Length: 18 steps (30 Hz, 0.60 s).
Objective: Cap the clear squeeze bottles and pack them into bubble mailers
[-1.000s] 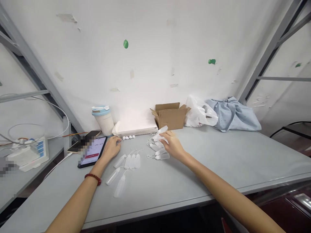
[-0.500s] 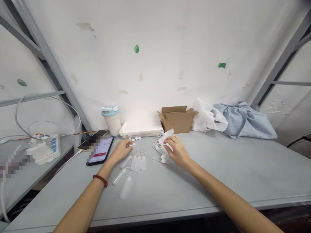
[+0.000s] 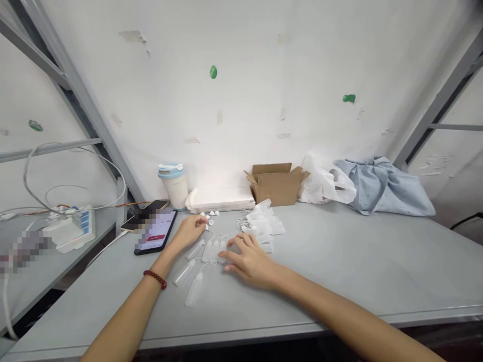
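Several small translucent bottles [image 3: 194,290] with thin loops lie on the grey table [image 3: 339,261] between my hands. My right hand [image 3: 247,259] has its fingers spread, with the fingertips at the rightmost of these bottles. Behind it lies a pile of similar white bottles [image 3: 264,220]. My left hand [image 3: 191,230], with a dark red bead bracelet at the wrist, is closed beside several small white caps [image 3: 211,222]. Its fingertips are pinched at a tiny white piece that is too small to make out clearly.
A phone [image 3: 156,232] lies left of my left hand, with another phone behind it. A cup [image 3: 173,187], white stack [image 3: 222,198], cardboard box [image 3: 277,186], plastic bag [image 3: 324,181] and blue cloth [image 3: 385,186] line the wall. A power strip [image 3: 77,229] sits at left.
My right hand has left the white pile and moved left and nearer to me, its fingers now spread over the bottles. A white cap now shows apart from my left fingertips.
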{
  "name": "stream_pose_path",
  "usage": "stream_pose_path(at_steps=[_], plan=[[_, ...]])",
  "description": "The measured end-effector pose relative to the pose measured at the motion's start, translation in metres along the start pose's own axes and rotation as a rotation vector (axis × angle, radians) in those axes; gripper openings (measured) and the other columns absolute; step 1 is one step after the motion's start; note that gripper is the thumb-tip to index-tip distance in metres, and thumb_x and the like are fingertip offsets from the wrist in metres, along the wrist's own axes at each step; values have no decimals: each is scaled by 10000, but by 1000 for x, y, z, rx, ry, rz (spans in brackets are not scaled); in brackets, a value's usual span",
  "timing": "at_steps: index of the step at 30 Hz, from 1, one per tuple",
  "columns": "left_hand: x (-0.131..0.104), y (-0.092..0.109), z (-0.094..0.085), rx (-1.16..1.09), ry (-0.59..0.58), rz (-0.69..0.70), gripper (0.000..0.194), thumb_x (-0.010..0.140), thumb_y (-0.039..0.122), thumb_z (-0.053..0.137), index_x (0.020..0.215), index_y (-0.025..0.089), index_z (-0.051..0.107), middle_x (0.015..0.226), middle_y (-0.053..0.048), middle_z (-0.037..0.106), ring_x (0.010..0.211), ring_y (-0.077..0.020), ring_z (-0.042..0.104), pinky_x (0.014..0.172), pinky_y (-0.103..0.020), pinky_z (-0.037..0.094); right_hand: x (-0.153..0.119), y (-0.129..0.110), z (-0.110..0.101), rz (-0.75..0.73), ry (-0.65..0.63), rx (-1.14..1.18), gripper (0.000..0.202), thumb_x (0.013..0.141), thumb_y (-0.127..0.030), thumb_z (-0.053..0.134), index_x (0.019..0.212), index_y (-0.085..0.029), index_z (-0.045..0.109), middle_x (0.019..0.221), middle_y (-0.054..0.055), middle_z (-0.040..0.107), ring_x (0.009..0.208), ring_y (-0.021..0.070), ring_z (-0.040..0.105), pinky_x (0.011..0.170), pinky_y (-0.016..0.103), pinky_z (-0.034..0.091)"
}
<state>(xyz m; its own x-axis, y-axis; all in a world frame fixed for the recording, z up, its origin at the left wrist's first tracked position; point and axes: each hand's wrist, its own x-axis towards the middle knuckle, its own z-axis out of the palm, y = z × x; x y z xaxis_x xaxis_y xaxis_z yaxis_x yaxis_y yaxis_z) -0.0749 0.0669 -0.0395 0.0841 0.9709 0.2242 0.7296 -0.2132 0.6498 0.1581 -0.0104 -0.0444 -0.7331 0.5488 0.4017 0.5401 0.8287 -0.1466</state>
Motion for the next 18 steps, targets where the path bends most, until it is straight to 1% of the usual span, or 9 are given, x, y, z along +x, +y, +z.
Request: stream_pose_path(at_steps=[3, 6, 10, 13, 16, 18], plan=[[-3, 5, -2, 86, -56, 8, 291, 650, 241, 457, 838, 141, 655, 717, -50, 672, 672, -214, 611, 626, -298, 445, 0, -1, 3, 1, -31, -25, 331, 916, -407, 360, 1157, -264, 534, 1101, 110, 495, 1039, 239, 365, 887, 432, 303], [-6, 13, -3, 166, -88, 14, 348, 627, 197, 439, 892, 129, 653, 677, -45, 656, 651, -216, 606, 622, -296, 440, 0, 0, 5, 5, -44, -34, 356, 918, -431, 338, 1168, -261, 526, 1035, 97, 511, 985, 223, 381, 861, 407, 306], [-8, 19, -3, 265, -108, 37, 371, 596, 160, 428, 882, 133, 662, 675, -45, 649, 648, -212, 599, 646, -294, 437, 0, 2, 5, 20, -61, -38, 364, 908, -458, 349, 1127, -247, 550, 946, 77, 520, 916, 205, 402, 828, 381, 299], [-6, 16, -3, 285, -108, 42, 342, 615, 183, 439, 870, 150, 665, 693, -40, 652, 653, -208, 593, 651, -288, 431, 0, 2, 3, 35, -73, -43, 376, 902, -474, 354, 1077, -222, 571, 929, 80, 528, 896, 201, 416, 818, 371, 293], [-4, 10, -4, 256, -115, 34, 313, 658, 244, 448, 876, 157, 656, 737, -41, 663, 659, -204, 591, 640, -283, 425, -1, 2, 0, 63, -93, -47, 369, 901, -469, 362, 1050, -208, 577, 895, 80, 544, 865, 195, 436, 801, 354, 293], [-4, 8, -4, 250, -122, 31, 291, 678, 278, 446, 847, 157, 650, 748, -45, 664, 666, -206, 591, 630, -283, 421, -1, 2, 0, 84, -106, -62, 353, 902, -457, 372, 1039, -206, 579, 870, 78, 559, 848, 194, 449, 789, 348, 292]])
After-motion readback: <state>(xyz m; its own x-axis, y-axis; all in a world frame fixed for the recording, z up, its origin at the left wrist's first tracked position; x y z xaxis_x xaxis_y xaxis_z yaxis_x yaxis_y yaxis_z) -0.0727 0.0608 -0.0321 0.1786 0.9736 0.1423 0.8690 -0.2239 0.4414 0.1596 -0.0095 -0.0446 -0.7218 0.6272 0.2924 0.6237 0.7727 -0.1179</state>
